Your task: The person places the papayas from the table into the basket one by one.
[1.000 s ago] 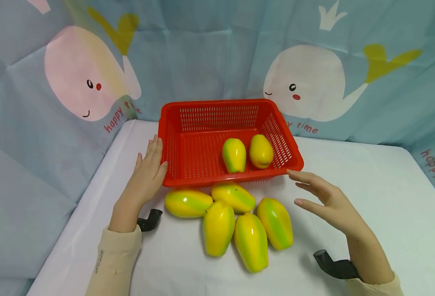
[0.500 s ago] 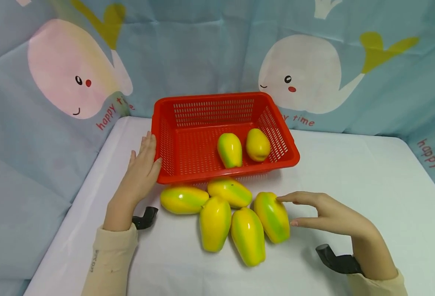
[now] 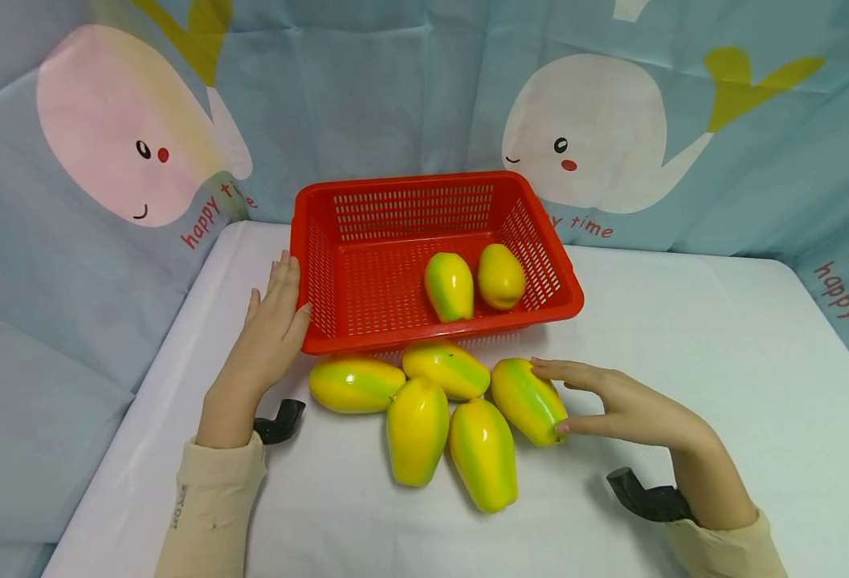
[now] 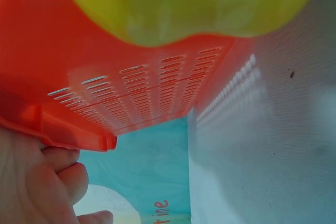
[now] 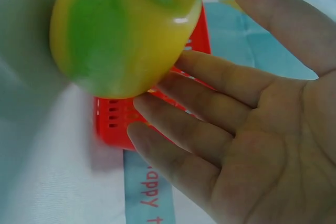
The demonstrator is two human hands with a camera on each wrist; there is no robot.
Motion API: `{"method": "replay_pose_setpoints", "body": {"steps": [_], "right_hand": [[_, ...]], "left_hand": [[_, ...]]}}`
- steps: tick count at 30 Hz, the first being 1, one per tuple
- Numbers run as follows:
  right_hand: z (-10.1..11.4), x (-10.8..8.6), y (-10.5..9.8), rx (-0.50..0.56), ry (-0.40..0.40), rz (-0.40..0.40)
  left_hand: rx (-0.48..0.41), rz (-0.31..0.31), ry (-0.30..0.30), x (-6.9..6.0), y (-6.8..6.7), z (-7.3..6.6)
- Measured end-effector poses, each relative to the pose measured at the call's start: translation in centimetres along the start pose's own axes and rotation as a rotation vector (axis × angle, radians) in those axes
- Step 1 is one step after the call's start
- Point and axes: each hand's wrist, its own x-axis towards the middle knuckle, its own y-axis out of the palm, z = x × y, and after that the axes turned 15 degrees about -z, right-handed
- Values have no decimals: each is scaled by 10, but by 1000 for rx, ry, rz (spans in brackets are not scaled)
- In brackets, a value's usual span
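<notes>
A red basket (image 3: 388,337) stands at the back, with two yellow-green papayas inside, a left one (image 3: 449,287) and a right one (image 3: 501,277). Along its left side lies my left hand (image 3: 261,341); in the left wrist view its fingers touch the basket rim (image 4: 68,140) from outside. In front of the basket, the rightmost papaya (image 3: 528,401) is touched by my right hand (image 3: 622,405), thumb at its near end and fingers at its far side. The right wrist view shows the fingers (image 5: 210,98) fairly straight against that papaya (image 5: 126,35).
Several other papayas lie close together before the basket: a left one (image 3: 357,384), one by the basket wall (image 3: 446,369) and two nearer ones, (image 3: 418,433) among them. A patterned blue curtain (image 3: 366,96) hangs behind the white table (image 3: 684,337).
My right hand has moved from the basket's front right corner down to the rightmost papaya, which has turned slightly. The left hand stays at the basket's side; the view has shifted a little.
</notes>
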Motion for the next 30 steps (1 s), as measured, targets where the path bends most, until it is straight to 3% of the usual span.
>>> {"method": "replay_pose_setpoints", "body": {"steps": [10, 30], "right_hand": [[-4, 3, 2, 33, 50, 10], [-6, 6, 7, 17, 24, -75]], "left_hand": [[5, 11, -11, 0, 0, 0], [5, 7, 1, 0, 0, 1]]}}
